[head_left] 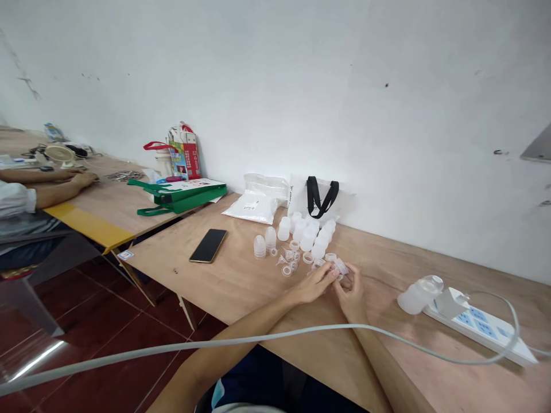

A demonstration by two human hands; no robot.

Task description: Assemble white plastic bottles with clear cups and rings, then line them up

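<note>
Both my hands meet on the wooden table (241, 281), in front of a cluster of small translucent plastic parts. My left hand (313, 283) has its fingers together, reaching to a small clear plastic piece (341, 267). My right hand (352, 292) is curled around the same piece from the other side. Just beyond the fingers lie several small clear rings and caps (289, 259), and behind them stand several white plastic bottles (310, 232).
A black phone (208, 245) lies to the left. A white power strip (482, 326) with a plug and a fallen bottle (417, 295) sits at right; its white cable (258, 339) crosses my arms. Bags stand by the wall. Another person's arm (55, 186) rests on the left table.
</note>
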